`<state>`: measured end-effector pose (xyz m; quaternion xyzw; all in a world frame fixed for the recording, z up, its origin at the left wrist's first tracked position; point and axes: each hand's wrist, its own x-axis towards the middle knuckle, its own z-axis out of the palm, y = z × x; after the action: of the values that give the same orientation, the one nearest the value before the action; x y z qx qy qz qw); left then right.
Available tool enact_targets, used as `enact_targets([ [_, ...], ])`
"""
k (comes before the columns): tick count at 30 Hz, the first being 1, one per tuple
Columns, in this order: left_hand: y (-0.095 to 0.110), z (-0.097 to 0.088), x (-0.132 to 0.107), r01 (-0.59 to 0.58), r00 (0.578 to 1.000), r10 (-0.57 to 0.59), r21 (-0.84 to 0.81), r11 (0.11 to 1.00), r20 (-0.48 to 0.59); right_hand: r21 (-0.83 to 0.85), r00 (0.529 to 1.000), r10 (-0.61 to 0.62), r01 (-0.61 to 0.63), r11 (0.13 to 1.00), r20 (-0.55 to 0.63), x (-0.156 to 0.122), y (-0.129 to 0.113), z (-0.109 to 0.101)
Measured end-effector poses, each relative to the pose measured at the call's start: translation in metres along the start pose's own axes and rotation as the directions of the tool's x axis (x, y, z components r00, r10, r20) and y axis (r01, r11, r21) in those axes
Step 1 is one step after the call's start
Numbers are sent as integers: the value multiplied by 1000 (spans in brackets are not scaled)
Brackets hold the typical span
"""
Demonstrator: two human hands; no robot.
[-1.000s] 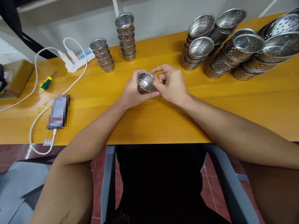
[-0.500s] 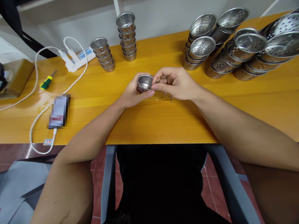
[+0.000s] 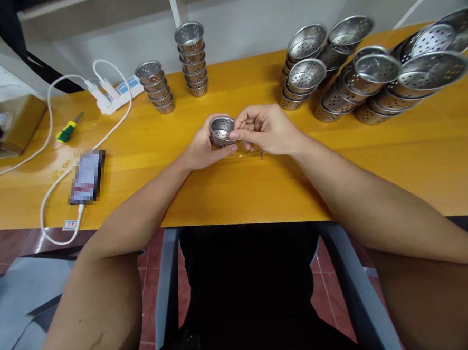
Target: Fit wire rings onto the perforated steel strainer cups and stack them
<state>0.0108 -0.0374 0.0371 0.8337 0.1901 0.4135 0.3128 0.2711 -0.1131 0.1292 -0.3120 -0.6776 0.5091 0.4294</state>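
A small perforated metal cup [image 3: 221, 133] is tilted toward me above the table, its inside showing. My left hand [image 3: 204, 148] wraps round its left side, with the thumb along the near side. At the cup's right rim, my right hand [image 3: 264, 128] is closed, thumb and forefinger pinched on the edge and the other fingers curled. Whether anything small is also between those fingertips, I cannot tell. Under the right hand lies a thin wire piece [image 3: 262, 154], partly hidden by the fingers.
Stacked perforated cups [image 3: 155, 88] and a taller stack [image 3: 192, 61] stand at the back left. Several stacks of larger cups [image 3: 333, 110] fill the back right. To the left lie a power strip [image 3: 122, 95], a green-yellow screwdriver [image 3: 68, 131], a phone [image 3: 86, 176] with its white cable, and small rings.
The whole view has shifted slightly. The cup has tipped a little more toward me between the hands. Both hands keep their hold.
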Motion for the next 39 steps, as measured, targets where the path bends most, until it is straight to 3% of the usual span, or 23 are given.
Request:
enact_targets([
  [8, 0, 0, -1, 22, 999, -22, 0, 1000, 25, -72, 1000, -25, 24, 997, -10, -2, -1, -1],
  [14, -16, -3, 2, -65, 998, 65, -10, 998, -3, -291, 963, -190, 129, 948, -191, -3, 10, -5],
  [21, -26, -8, 3, -44, 999, 44, 3, 999, 9, -497, 907, -410, 314, 809, -94, -3, 34, -13],
  [30, -25, -8, 2, -41, 999, 42, 41, 998, -21, -539, 924, -379, 296, 789, -47, -3, 31, -12],
  [39, -11, -6, 3, -62, 998, 62, 8, 998, -10, -547, 949, -313, 281, 789, 36, -7, 32, -6],
])
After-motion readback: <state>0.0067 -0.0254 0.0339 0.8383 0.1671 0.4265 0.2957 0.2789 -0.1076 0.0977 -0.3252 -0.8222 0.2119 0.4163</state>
